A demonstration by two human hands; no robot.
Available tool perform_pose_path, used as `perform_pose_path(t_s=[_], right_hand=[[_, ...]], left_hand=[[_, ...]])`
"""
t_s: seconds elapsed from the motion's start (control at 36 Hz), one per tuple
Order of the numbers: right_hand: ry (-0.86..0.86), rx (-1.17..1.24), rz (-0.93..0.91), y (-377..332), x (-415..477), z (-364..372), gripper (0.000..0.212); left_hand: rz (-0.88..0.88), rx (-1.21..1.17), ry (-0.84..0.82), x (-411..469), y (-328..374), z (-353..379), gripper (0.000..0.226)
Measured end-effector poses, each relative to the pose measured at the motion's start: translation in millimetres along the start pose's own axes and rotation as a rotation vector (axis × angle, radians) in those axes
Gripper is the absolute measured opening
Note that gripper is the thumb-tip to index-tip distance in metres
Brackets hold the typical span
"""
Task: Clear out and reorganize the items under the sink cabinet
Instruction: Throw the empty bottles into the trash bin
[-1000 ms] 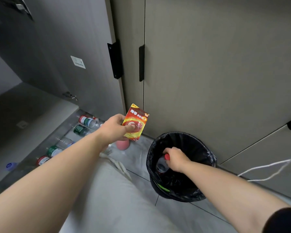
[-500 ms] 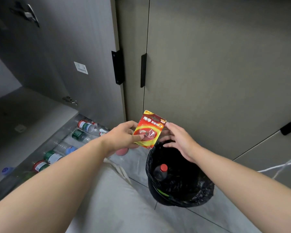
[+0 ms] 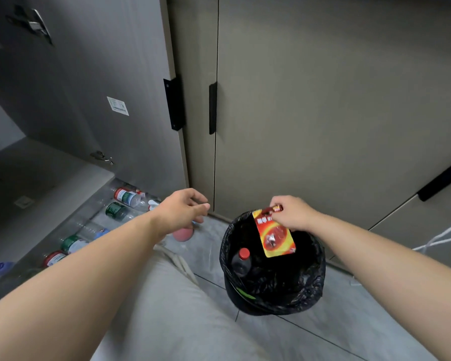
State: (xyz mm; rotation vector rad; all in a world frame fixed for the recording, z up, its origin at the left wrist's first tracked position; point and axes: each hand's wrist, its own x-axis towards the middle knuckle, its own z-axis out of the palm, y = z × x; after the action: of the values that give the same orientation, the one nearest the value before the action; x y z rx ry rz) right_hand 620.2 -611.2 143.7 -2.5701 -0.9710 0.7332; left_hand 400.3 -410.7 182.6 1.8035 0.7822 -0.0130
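Right hand (image 3: 293, 213): my thumb and fingers pinch the top edge of the packet; the grip is narrow and closed on the card.
Packet (image 3: 276, 237): red and yellow, flat. It hangs from my fingers, slightly tilted, over the mouth of the bin. I cannot tell whether its lower edge touches the liner.
Left hand (image 3: 182, 212): holds nothing. My fingers are loosely curled, and the hand hovers to the left of the bin, apart from it.
Bin (image 3: 271, 300): round, with a black liner. It stands on the grey tiled floor just before the closed cabinet doors (image 3: 323, 113).
Dark bottle (image 3: 241, 261): red-capped, inside the bin against the left side of the liner.
Plastic bottles (image 3: 123, 204): clear, with red or green labels. They lie in a row along the foot of the open cabinet at left.
Open door (image 3: 102, 74): grey inner face with a small white sticker.
Pink object (image 3: 183, 233): on the floor under my left hand, partly hidden; I cannot identify it.
White cord (image 3: 440, 235): at the right edge.
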Motion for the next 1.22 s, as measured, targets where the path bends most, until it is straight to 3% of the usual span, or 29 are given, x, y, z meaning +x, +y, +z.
perform_pose_path(t_s=[0.06,0.25,0.39,0.56,0.69,0.81,0.89,1.03,1.22], right_hand=[[-0.093,-0.129,0.083,9.0,-2.3,13.3,0.008],[-0.262,-0.208,0.228,29.7,-12.2,75.6,0.018],[-0.106,-0.300,0.224,31.5,-11.2,83.6,0.025],[0.224,-0.127,-0.002,-16.9,3.4,60.1,0.020],[0.281,0.075,-0.321,-93.3,10.2,54.2,0.017],[0.160,0.093,-0.499,-157.4,19.0,64.2,0.018],[0.037,0.084,-0.550,-198.9,34.0,82.9,0.020],[-0.250,-0.068,-0.545,-253.8,75.4,136.5,0.019],[-0.536,-0.192,-0.421,-304.4,146.2,236.7,0.009]], left_hand=[[-0.002,0.020,0.005,-0.8,0.5,0.1,0.017],[-0.008,0.056,0.005,-1.6,1.2,2.0,0.017],[-0.021,0.068,0.015,1.1,-4.7,-2.9,0.015],[-0.052,0.069,0.028,2.3,-12.9,-11.3,0.013],[-0.091,0.043,-0.001,-1.1,-21.0,-31.7,0.016],[-0.188,0.015,-0.056,-4.6,-50.5,-82.5,0.017],[-0.279,0.106,0.020,-9.1,-95.5,-135.5,0.015],[-0.381,0.152,0.216,-27.0,-177.3,-204.7,0.009],[-0.477,0.064,0.235,-27.9,-255.0,-244.3,0.011]])
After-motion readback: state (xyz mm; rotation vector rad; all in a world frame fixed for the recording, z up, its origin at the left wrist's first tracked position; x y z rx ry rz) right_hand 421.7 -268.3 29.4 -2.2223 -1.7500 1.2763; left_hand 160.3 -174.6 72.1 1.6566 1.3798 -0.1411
